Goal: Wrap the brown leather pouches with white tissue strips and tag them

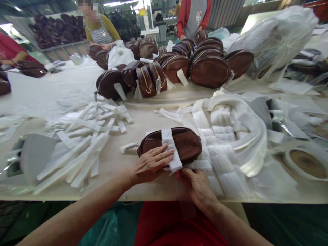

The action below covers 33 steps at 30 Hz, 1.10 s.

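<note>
Red clothing [176, 229] is showing below the table [153, 188] where our brown pouch [188, 147] is lying. Our left hand [151, 162] is resting on its white wrap [167, 136], fingers [164, 158] together; whether our right hand [200, 186] is pinching, we cannot tell. We're judging the pouch light, soft, graspable by its ends.

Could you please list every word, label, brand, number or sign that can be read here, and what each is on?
There is no readable text.
Brown bag and white strip across it: no legible lettering.
Grey apron: a small picture, no readable words.
Yellow patch in the background: too small and blurred to read.
</note>
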{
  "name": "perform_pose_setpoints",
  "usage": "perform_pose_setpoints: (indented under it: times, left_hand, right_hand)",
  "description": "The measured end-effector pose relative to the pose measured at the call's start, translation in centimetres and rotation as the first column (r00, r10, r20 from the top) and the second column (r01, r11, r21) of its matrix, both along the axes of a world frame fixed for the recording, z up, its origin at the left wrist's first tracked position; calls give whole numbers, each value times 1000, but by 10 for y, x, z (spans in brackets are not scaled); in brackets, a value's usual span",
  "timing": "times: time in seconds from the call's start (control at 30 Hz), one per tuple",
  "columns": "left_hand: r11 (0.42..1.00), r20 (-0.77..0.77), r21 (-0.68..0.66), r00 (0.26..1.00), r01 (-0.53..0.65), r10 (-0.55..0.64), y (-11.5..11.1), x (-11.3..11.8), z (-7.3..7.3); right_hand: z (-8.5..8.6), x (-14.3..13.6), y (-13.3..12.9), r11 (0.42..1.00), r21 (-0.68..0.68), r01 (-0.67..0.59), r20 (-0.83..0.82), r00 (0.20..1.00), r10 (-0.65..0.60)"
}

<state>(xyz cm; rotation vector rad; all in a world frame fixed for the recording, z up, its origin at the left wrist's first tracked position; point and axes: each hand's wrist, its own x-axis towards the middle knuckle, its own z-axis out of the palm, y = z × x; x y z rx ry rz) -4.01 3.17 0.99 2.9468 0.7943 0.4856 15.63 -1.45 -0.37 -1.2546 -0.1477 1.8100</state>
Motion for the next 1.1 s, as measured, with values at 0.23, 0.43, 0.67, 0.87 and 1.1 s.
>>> perform_pose_setpoints:
  times: [0.23,0.43,0.67,0.87,1.1]
  left_hand:
    - [997,35,73,999,-33,31,-4,2,-8]
    - [996,52,68,997,-54,51,-7,1,-12]
    - [995,48,42,995,-86,84,-9,1,-14]
    - [998,3,23,998,-63,63,-10,0,-14]
    - [998,54,5,996,-69,68,-8,1,-13]
  right_hand:
    - [-1,40,-20,622,490,-610,796,604,-35]
    - [6,37,22,49,345,-937,719,230,-655]
    - [-3,32,33,-40,417,-908,700,349,-623]
    - [-1,23,32,-55,486,-872,666,411,-622]
    - [-9,26,30,-78,431,-899,680,380,-627]
